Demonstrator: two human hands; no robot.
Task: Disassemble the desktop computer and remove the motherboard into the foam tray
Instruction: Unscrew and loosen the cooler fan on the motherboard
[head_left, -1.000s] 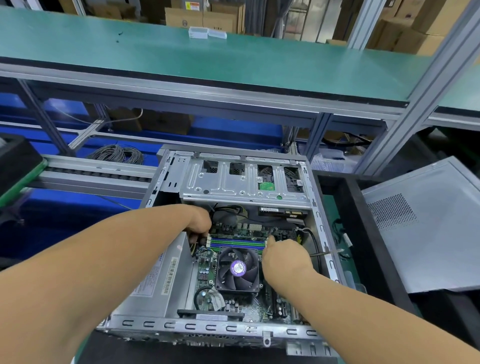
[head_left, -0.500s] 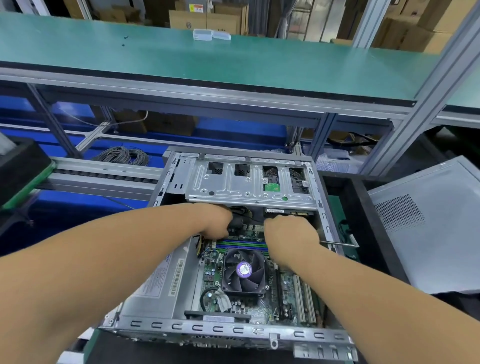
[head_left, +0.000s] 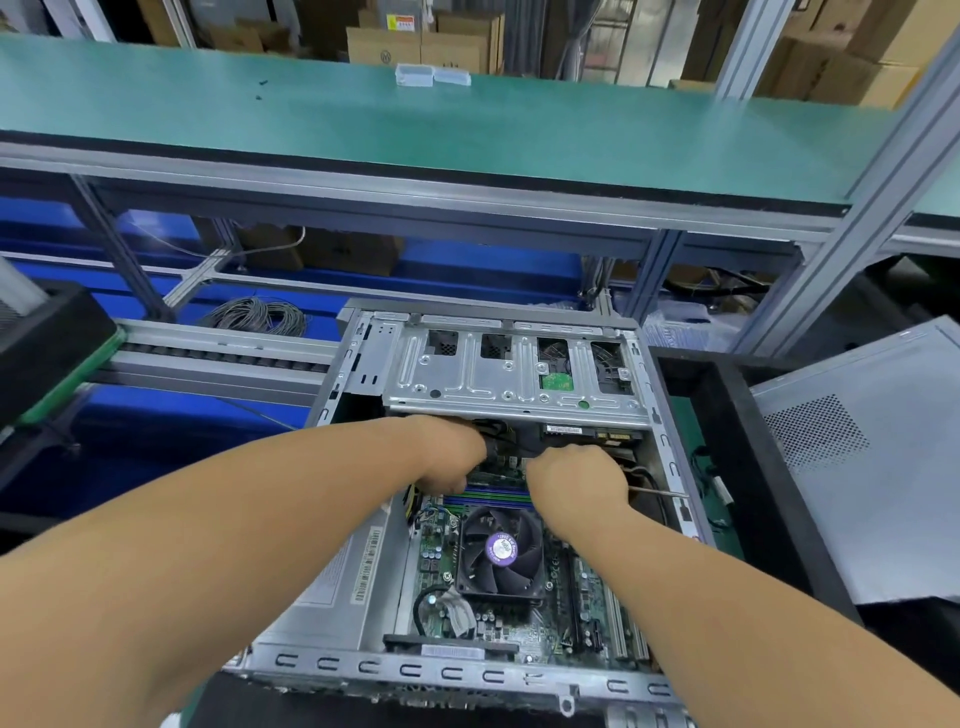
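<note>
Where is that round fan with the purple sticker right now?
In the head view, the fan sits on the motherboard inside the open computer case, low in the middle, just below the right hand and right of the silver power supply.

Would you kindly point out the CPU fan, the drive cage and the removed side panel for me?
CPU fan (head_left: 500, 548): head view, on its purple hub sticker.
Drive cage (head_left: 483, 387): head view, on its bare top plate.
Removed side panel (head_left: 878, 499): head view, on its plain grey face.

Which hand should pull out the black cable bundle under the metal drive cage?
Probably the left hand: it is right at the black cable bundle, while the right hand is farther away.
</note>
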